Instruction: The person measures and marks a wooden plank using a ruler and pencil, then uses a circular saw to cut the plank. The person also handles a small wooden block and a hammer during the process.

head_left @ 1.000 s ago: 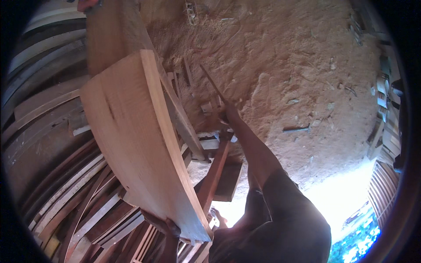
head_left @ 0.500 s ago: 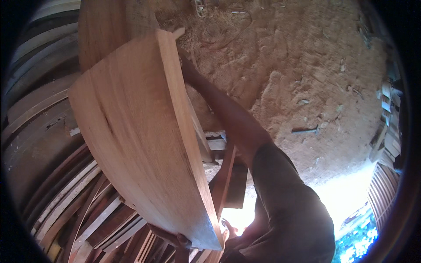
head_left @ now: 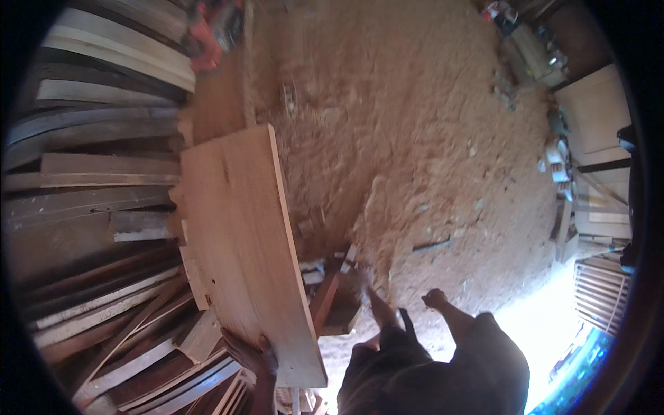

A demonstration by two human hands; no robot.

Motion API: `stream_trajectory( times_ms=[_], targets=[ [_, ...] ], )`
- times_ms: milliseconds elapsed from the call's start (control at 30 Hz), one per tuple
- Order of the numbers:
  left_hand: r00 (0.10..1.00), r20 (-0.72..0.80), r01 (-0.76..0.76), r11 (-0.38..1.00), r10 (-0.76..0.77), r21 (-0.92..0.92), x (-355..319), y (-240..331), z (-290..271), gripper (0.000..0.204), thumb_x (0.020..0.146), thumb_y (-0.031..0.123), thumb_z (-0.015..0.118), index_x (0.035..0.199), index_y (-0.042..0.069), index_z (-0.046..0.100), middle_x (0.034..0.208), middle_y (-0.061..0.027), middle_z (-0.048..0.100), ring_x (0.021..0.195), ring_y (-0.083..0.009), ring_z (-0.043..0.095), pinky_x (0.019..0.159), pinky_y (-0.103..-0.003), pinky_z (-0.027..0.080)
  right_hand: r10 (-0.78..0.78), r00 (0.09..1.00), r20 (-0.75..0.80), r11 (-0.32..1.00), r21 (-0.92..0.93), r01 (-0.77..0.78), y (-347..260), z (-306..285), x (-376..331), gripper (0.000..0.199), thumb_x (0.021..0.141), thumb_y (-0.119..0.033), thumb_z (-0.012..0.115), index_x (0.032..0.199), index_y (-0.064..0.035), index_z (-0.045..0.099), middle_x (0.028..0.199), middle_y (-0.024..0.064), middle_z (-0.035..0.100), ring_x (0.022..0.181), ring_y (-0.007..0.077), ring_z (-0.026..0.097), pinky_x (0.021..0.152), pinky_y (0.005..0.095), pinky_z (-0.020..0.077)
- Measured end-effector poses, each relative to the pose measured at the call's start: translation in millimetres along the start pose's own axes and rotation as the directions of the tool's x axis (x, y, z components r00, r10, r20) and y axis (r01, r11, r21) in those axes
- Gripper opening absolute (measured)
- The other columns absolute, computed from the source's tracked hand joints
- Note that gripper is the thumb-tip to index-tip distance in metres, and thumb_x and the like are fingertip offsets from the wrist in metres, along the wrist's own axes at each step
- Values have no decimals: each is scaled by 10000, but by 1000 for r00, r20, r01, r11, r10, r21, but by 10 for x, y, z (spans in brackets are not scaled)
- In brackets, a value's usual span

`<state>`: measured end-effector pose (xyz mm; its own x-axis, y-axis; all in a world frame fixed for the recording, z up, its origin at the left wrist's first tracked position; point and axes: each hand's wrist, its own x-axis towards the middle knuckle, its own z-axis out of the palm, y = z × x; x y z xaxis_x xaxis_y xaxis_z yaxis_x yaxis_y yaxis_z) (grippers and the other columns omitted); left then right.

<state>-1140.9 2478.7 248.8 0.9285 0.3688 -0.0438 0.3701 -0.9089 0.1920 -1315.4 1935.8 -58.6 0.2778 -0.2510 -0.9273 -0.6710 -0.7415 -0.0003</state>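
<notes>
A wide, light-brown wooden board [head_left: 242,235] slants across the left-centre, its thick edge facing right. My left hand [head_left: 252,356] is at its near end, thumb over the face and fingers along the left edge, gripping it. My right hand [head_left: 434,299] is off the board, over the floor to the right, its fingers curled with nothing visible in them. Beyond the board's far end is a brown plank surface [head_left: 218,104], with a blurred red-and-grey power tool [head_left: 213,34] on it. Whether the board rests on that surface cannot be made out.
Stacked timber [head_left: 104,166] fills the left side. A hammer-like tool [head_left: 432,245] lies on the sawdust-covered floor [head_left: 394,138]. My leg [head_left: 380,311] and a dark wood piece [head_left: 342,319] are right of the board. Pale panels [head_left: 598,117] and a slatted frame [head_left: 600,294] stand at right.
My right hand has let go of the board's far part and drawn back to the right. The board sits lower and flatter, and the red tool has come into view.
</notes>
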Motion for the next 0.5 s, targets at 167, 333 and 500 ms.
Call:
stream_trajectory(
  times_ms=[167, 333, 500],
  targets=[
    [998, -17, 58, 998, -57, 29, 99, -20, 115, 1128, 877, 646, 670, 1654, 6, 161, 1603, -301, 357, 1471, -513, 330, 1191, -642, 264, -315, 758, -572, 627, 474, 618, -827, -1611, -1282, 314, 1006, -306, 680, 950, 1, 715, 861, 158, 753, 762, 282, 750, 717, 387, 583],
    [940, -235, -316, 894, 248, -318, 144, 608, -507, 847, 909, 311, 777, 1584, 3, 370, 1566, -269, 434, 1462, -425, 418, 1176, -542, 386, -282, 37, -959, 419, -89, 904, -1039, -3113, -3827, 258, 1054, -211, 640, 1170, 0, 732, 921, 163, 758, 828, 180, 721, 758, 321, 549],
    [754, -504, -618, 198, 421, -761, -760, 1763, -2059, 500, 1013, 235, 681, 1430, -12, 561, 1410, -196, 613, 1265, -308, 627, 1009, -402, 542, 70, -539, -839, 75, -534, 842, -460, -2934, -6398, 233, 1009, -210, 686, 1155, -28, 674, 1021, 99, 697, 873, 148, 673, 760, 293, 557]
  ],
)
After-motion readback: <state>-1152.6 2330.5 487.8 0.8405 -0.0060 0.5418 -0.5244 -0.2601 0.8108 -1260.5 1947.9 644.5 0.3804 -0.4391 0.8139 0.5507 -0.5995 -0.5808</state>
